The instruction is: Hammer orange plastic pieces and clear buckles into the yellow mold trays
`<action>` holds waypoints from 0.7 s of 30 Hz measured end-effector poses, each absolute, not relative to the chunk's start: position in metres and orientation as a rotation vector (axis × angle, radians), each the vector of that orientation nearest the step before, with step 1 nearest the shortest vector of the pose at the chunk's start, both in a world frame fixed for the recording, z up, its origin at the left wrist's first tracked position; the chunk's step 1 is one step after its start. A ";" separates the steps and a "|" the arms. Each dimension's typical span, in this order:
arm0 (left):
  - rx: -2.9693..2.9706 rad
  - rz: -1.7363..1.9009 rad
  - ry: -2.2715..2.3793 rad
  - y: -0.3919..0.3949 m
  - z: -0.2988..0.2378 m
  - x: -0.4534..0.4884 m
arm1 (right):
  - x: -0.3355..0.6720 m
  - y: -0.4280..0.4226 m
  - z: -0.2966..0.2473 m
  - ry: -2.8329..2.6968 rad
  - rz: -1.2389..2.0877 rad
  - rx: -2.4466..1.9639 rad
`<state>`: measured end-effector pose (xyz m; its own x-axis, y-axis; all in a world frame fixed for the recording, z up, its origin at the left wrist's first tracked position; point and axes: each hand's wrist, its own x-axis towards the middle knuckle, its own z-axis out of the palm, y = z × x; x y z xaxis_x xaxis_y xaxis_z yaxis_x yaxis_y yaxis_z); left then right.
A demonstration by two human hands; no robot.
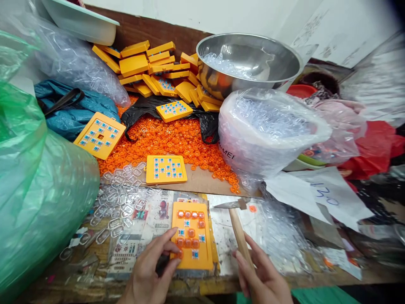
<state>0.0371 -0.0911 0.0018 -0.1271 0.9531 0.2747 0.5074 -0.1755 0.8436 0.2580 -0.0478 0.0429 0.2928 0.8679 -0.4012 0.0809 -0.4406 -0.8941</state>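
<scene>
A yellow plastic panel (205, 257) lies flat on the work surface before me. Several translucent orange caps (191, 232) sit on it in rows, among small blue-and-white square pieces (195, 254). At the panel's lower left, my left hand (155, 264) has its thumb and fingers around one orange cap (179, 253). Right of the panel, my right hand (261, 270) is wrapped round the wooden handle of a hammer (238, 230). The hammer's narrow, pointed metal head rests near the panel's upper right, not touching it.
Loose clear plastic rings (118, 202) lie left of the panel. Beyond are a heap of orange caps (164, 139), another yellow panel (166, 169) and stacked panels (134, 65). A clear bag (253, 152), a steel bowl (281, 78) and a green bag (47, 190) flank them.
</scene>
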 end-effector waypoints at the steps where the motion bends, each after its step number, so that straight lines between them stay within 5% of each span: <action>1: 1.663 1.262 1.619 -0.091 0.002 0.036 | 0.257 -0.040 0.043 -0.837 1.282 -1.727; 9: 1.480 1.312 1.681 -0.093 0.003 0.036 | 0.259 -0.025 0.024 -0.996 1.265 -1.773; 16: 1.306 1.300 1.657 -0.080 -0.002 0.024 | 0.273 -0.027 -0.001 -1.602 0.806 -1.830; 21: 1.120 1.201 1.473 -0.076 0.004 0.020 | 0.291 -0.023 -0.008 -2.236 0.188 -1.630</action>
<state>0.0199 -0.0763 0.0037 -0.1827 0.9783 -0.0972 0.1024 0.1173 0.9878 0.2911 -0.0234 -0.0085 -0.2654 0.9403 0.2130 0.8915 0.3234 -0.3172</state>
